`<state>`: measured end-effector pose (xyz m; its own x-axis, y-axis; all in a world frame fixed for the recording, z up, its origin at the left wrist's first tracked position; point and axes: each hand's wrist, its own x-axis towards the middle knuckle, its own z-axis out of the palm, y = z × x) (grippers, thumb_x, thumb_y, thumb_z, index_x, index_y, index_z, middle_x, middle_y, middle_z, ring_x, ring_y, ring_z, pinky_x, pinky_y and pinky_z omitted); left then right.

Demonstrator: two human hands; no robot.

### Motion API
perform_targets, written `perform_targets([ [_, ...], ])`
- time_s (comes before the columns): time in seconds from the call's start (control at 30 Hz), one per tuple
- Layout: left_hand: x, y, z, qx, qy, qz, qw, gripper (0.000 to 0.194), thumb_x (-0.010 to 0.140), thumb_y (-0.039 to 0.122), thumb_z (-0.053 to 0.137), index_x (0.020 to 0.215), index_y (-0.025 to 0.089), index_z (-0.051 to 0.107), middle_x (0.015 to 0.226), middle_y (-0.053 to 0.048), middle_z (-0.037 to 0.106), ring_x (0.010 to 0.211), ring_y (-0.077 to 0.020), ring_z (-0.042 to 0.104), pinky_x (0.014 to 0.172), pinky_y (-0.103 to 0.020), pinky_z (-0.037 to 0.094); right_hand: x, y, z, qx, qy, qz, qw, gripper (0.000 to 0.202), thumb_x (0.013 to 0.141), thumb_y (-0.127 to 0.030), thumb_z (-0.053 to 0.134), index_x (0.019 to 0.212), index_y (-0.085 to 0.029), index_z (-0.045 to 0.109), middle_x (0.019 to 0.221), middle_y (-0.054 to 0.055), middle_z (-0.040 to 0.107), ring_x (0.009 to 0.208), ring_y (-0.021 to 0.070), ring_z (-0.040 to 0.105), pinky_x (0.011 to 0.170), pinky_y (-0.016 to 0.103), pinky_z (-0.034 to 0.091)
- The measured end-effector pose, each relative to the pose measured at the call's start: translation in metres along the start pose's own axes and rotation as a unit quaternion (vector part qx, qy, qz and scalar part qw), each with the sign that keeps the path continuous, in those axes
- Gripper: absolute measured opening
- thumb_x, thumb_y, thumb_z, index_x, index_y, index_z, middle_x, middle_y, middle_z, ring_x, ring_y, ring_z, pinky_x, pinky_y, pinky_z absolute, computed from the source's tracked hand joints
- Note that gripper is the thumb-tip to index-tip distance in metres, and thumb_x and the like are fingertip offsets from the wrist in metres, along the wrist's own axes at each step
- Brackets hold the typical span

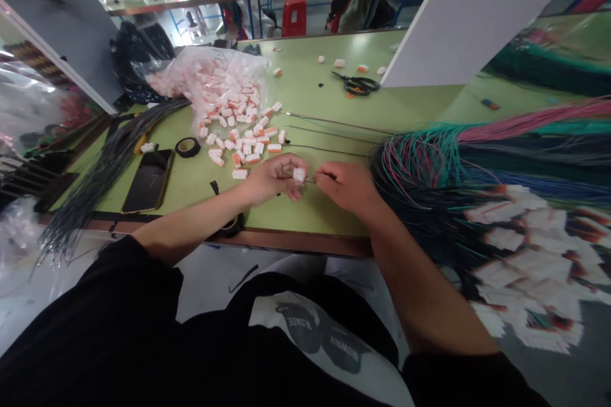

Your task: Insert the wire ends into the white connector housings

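Note:
Between the thumb and fingers of my left hand [267,181] is a small white connector housing [299,175]. My right hand [346,184] is closed in a pinch on a thin wire [310,180], whose tip points at the housing. Whether the tip is inside the housing I cannot tell. Behind my hands lie loose white-and-orange connector housings [248,143], spilling from a clear plastic bag [224,63]. Several dark wires [334,130] stretch across the table from the bundle at the right.
Green, pink and black wires [420,152] heap at the right, with finished-looking white connectors [534,254] at the edge. Scissors [358,84] lie at the back. A phone [149,180], black tape roll [188,147] and grey wire bundle [109,152] are left. A white panel [458,13] stands back right.

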<state>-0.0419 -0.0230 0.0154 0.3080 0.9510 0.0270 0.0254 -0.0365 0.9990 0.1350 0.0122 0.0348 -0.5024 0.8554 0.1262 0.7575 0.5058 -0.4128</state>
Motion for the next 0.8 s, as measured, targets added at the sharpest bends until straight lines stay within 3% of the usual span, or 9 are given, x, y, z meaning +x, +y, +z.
perform_targets([
  [0.47,-0.0009,0.0043,0.0041,0.004,0.015,0.002,1.000,0.024,0.070,0.015,0.064,0.089,0.012,0.051,0.060,0.004,0.058,0.052,-0.0069,0.060,0.054,-0.019,0.050,-0.0002,-0.0036,0.0081,0.058,-0.001,-0.052,0.997,0.026,0.076,-0.032,0.041,0.060,-0.019,0.056,0.053,0.000,0.050,0.052,0.0110,0.037,0.051,0.025,0.020],
  [0.8,0.0019,0.0027,0.0033,-0.023,0.036,-0.030,0.999,0.023,0.069,0.008,0.062,0.089,0.012,0.051,0.068,0.004,0.058,0.051,-0.0067,0.060,0.053,-0.020,0.051,0.0015,0.0035,0.0068,0.130,-0.002,-0.049,0.990,0.015,0.069,-0.026,0.047,0.063,-0.017,0.058,0.055,-0.001,0.053,0.053,0.0098,0.041,0.054,0.023,0.027],
])
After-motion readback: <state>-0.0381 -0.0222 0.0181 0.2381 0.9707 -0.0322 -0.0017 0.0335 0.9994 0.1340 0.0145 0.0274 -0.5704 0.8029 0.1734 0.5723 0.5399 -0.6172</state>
